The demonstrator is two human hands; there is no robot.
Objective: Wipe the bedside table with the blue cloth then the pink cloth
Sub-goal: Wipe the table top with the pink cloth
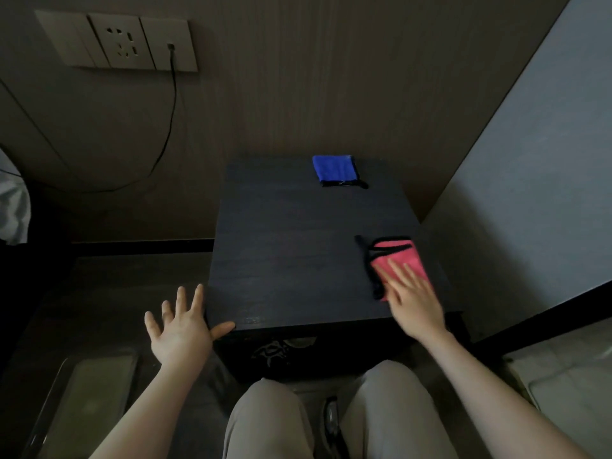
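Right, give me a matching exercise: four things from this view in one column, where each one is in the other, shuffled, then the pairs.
Things
1. blue cloth
2. pink cloth
3. left hand
4. black cable

Places
A. plugged into the wall plate
B. spread open at the table's near left corner
C. alone at the back of the tabletop
D. under the right hand

Pairs: 1-C, 2-D, 3-B, 4-A

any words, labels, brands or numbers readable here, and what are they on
None can be read.
Bedside table: a pale scrawled mark on its front, too dim and blurred to tell whether it is writing.
Blue cloth, pink cloth and wall socket panel: no text visible.
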